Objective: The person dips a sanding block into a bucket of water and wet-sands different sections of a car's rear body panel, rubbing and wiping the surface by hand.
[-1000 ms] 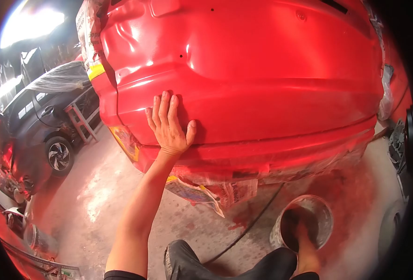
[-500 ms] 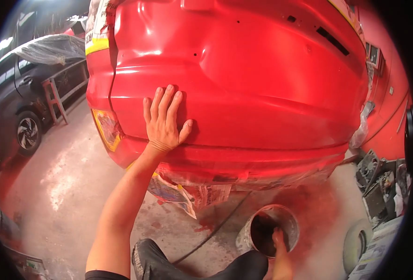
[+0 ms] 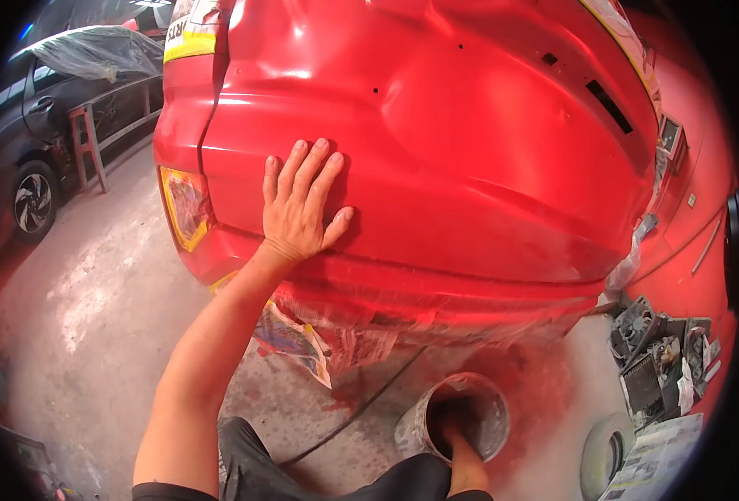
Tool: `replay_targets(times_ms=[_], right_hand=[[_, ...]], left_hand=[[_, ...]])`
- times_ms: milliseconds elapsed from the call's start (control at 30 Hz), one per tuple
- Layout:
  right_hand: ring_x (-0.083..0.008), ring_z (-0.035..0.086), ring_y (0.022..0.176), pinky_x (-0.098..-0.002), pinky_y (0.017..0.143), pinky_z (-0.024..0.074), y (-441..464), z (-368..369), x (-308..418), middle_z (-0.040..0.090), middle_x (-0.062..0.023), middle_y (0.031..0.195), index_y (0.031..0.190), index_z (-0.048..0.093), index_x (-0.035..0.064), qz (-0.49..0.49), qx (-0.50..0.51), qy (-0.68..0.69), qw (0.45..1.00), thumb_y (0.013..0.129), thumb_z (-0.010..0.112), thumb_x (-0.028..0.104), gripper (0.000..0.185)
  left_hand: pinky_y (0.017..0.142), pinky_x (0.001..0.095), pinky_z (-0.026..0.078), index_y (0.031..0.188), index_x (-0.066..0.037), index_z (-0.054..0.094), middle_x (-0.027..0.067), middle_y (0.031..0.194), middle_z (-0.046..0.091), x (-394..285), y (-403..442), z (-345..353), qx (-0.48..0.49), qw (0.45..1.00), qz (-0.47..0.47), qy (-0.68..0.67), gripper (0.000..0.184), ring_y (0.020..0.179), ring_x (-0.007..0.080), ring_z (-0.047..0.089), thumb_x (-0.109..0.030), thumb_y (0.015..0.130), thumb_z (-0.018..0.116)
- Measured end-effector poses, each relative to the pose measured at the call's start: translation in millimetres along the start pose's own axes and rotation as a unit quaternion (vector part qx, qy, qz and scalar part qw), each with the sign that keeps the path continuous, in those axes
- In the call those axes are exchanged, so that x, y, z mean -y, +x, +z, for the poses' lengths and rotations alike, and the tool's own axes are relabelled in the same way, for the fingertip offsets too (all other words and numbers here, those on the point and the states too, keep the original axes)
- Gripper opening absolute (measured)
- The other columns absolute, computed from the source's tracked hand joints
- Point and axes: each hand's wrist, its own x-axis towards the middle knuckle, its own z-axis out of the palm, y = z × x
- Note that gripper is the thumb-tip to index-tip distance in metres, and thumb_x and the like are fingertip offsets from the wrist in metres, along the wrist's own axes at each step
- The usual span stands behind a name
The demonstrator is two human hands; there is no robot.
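Note:
A large red car panel (image 3: 469, 167) fills the upper middle, with small holes and a dark slot in it. My left hand (image 3: 298, 200) lies flat on its lower left part, fingers spread, holding nothing. Below the panel, newspaper (image 3: 357, 344) and yellow tape mask the lower edge. A round bucket (image 3: 418, 426) with a dark inside stands on the floor. My right forearm reaches down into it, and the right hand is hidden in the dark there.
At left are a dark car (image 3: 48, 104) under plastic sheeting and a metal stand (image 3: 88, 149). A hose (image 3: 357, 411) crosses the floor. Lower right hold a tire (image 3: 603, 455), newspaper sheets (image 3: 657, 459) and a heap of dark parts (image 3: 665, 359).
The view has shifted, so the dark car and bucket sit further left. My left hand stays on the panel. My right hand, visible at the bucket's mouth half a second ago, is now down inside it.

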Motion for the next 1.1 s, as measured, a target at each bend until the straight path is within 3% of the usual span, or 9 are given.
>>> replay_targets(times_ms=[267, 333, 367, 500, 567, 733, 833, 933, 1100], right_hand=[[-0.0402, 0.045, 0.133, -0.0712, 0.095, 0.0463, -37.2, -46.1, 47.5, 0.037, -0.0101, 0.158, 0.157, 0.038, 0.0237, 0.134, -0.105, 0.445, 0.879, 0.104, 0.047, 0.045, 0.058], [-0.0306, 0.059, 0.117, -0.0402, 0.105, 0.0475, -61.8, -77.3, 125.4, 0.064, -0.013, 0.126, 0.135, 0.059, -0.0014, -0.093, -0.153, 0.402, 0.898, 0.107, 0.045, 0.03, 0.044], [-0.0316, 0.056, 0.13, -0.0369, 0.114, 0.04, -86.4, -105.9, 183.0, 0.059, -0.0186, 0.141, 0.143, 0.054, -0.005, -0.088, -0.178, 0.338, 0.92, 0.11, 0.044, 0.026, 0.046], [-0.0295, 0.041, 0.149, -0.0377, 0.121, 0.0318, -157.0, -162.6, 388.8, 0.045, -0.0222, 0.158, 0.154, 0.043, -0.0026, -0.37, -0.249, 0.205, 0.871, 0.108, 0.047, 0.013, 0.049], [-0.0353, 0.034, 0.153, -0.0435, 0.126, 0.0257, -166.1, -162.3, 477.6, 0.035, -0.0225, 0.164, 0.157, 0.039, 0.0006, -0.565, -0.352, 0.036, 0.746, 0.105, 0.048, 0.011, 0.054], [-0.0301, 0.04, 0.149, -0.061, 0.122, 0.0259, -203.3, -90.7, 611.2, 0.04, -0.0159, 0.162, 0.151, 0.049, 0.0039, -0.71, -0.326, -0.073, 0.62, 0.096, 0.06, 0.02, 0.058], [-0.0285, 0.041, 0.149, -0.0638, 0.121, 0.0266, -169.4, -120.9, 591.3, 0.045, -0.0108, 0.16, 0.148, 0.054, 0.0079, -0.702, -0.374, -0.1, 0.598, 0.094, 0.067, 0.026, 0.058], [-0.0186, 0.042, 0.148, -0.0636, 0.122, 0.0227, -113.4, -203.4, 527.9, 0.048, -0.006, 0.159, 0.15, 0.052, 0.0109, -0.573, -0.426, -0.081, 0.695, 0.1, 0.062, 0.029, 0.054], [-0.0293, 0.039, 0.149, -0.0596, 0.123, 0.0236, -68.2, -252.4, 493.9, 0.047, -0.0109, 0.158, 0.149, 0.051, 0.007, -0.428, -0.501, -0.102, 0.746, 0.104, 0.053, 0.032, 0.052]], left_hand=[[0.126, 0.0538, 0.013, 0.152, -0.01, 0.049, 0.0121, 0.159, 0.046, -1.9, 1.9, 0.0, -0.006, 1.0, 0.003, -0.002, 0.069, 0.151, 0.0329, 0.036, -0.048, 0.095, 0.058], [0.126, 0.0539, 0.013, 0.152, -0.01, 0.048, 0.0121, 0.16, 0.045, -1.0, 2.3, 0.5, -0.007, 1.0, 0.004, -0.01, 0.069, 0.151, 0.033, 0.035, -0.048, 0.095, 0.058], [0.126, 0.054, 0.013, 0.153, -0.01, 0.048, 0.012, 0.16, 0.045, -1.1, 2.2, 0.4, -0.007, 1.0, 0.005, -0.015, 0.07, 0.151, 0.0331, 0.035, -0.048, 0.095, 0.058], [0.126, 0.0547, 0.012, 0.155, -0.01, 0.044, 0.0122, 0.162, 0.042, -1.6, 1.3, 1.0, -0.002, 1.0, 0.009, -0.012, 0.071, 0.153, 0.0333, 0.033, -0.047, 0.095, 0.058], [0.126, 0.0559, 0.011, 0.156, -0.009, 0.042, 0.0129, 0.163, 0.04, -1.3, 1.0, 0.6, 0.006, 1.0, 0.018, -0.011, 0.072, 0.154, 0.0341, 0.03, -0.048, 0.097, 0.056], [0.126, 0.0596, 0.008, 0.159, -0.008, 0.037, 0.0174, 0.166, 0.032, 5.1, -2.9, -5.8, 0.045, 0.997, 0.061, -0.014, 0.074, 0.157, 0.0382, 0.022, -0.047, 0.098, 0.055], [0.126, 0.0613, 0.007, 0.159, -0.009, 0.039, 0.018, 0.167, 0.03, 18.5, -16.4, -6.2, 0.069, 0.993, 0.092, -0.022, 0.075, 0.157, 0.0404, 0.02, -0.046, 0.096, 0.059], [0.125, 0.0627, 0.006, 0.157, -0.011, 0.043, 0.017, 0.167, 0.031, 26.3, -28.0, -5.9, 0.085, 0.991, 0.096, -0.031, 0.075, 0.157, 0.0408, 0.02, -0.046, 0.094, 0.062], [0.124, 0.064, 0.006, 0.158, -0.011, 0.042, 0.0195, 0.167, 0.029, 10.0, -21.2, -6.1, 0.056, 0.995, 0.076, -0.036, 0.081, 0.156, 0.0433, 0.019, -0.051, 0.091, 0.064]])
